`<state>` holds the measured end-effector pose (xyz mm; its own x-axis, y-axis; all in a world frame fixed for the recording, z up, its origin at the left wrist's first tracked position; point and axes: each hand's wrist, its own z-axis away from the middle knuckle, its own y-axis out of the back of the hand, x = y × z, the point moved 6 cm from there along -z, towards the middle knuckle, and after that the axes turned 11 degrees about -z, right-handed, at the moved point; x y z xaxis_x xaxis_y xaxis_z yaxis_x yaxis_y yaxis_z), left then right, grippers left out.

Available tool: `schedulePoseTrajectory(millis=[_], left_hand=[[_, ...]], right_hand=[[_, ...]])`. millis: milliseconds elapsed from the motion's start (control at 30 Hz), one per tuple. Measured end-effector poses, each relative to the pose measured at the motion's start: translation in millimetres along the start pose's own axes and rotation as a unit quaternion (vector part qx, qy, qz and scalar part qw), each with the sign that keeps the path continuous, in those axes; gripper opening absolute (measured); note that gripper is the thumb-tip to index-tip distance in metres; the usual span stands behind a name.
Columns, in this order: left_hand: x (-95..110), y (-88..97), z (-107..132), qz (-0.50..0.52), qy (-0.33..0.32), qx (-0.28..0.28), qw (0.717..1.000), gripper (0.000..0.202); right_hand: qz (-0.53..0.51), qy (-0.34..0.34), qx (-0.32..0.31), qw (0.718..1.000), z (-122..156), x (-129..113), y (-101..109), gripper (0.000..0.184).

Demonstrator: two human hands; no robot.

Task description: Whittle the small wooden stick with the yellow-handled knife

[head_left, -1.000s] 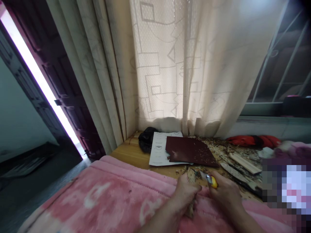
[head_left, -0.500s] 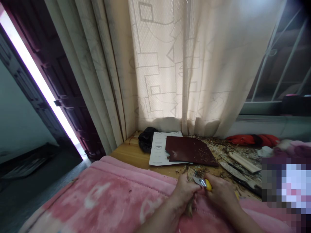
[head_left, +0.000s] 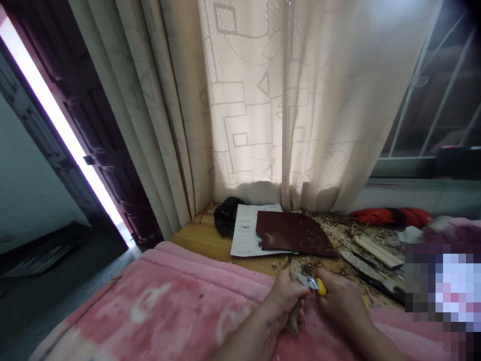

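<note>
Grasping a yellow-handled knife [head_left: 308,282] in the right grip [head_left: 341,297], with fingers curled round the handle; pointing the metal blade left and slightly far, just beside the left thumb. Clenching the left grip [head_left: 282,293] around a tan, fibrous piece [head_left: 294,322], hiding most of it in the palm, but seeing ragged ends at near and far. Failing to make out whether blade and piece are touching. Working low over a pink blanket [head_left: 169,296], at the near side of a wooden bench [head_left: 203,235]. Noting, farther off on the bench, a maroon sheet [head_left: 293,230] lying over a white printed sheet [head_left: 243,235], with a black bag [head_left: 225,215] at left. Finding brown scraps [head_left: 334,224] scattered on the maroon sheet and thickly to its right. Logging at right a larger black-handled knife [head_left: 361,265], a pale flat strip [head_left: 378,251] just far of it, and, farther still, a red bundle [head_left: 391,217]. Observing a patterned curtain [head_left: 248,100] hanging beyond the bench.
</note>
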<state>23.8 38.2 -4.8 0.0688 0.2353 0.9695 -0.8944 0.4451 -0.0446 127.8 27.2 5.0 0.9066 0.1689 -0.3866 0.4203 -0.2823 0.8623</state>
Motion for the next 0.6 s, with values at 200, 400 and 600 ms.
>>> schedulePoseTrajectory(millis=[200,400,600], left_hand=[[-2.6,-0.7,-0.4,0.004,-0.018,-0.003,1.000,0.013],[-1.7,-1.2,0.9,0.003,-0.009,-0.005,1.000,0.013],[-2.6,-1.2,1.0,-0.005,-0.003,-0.003,1.000,0.007]], right_hand=[[-0.007,-0.003,-0.001,1.000,-0.1,1.1,-0.7,0.014],[0.003,0.006,0.014,1.000,0.0,-0.1,0.6,0.012],[0.006,0.001,0.007,1.000,0.2,-1.5,1.3,0.012]])
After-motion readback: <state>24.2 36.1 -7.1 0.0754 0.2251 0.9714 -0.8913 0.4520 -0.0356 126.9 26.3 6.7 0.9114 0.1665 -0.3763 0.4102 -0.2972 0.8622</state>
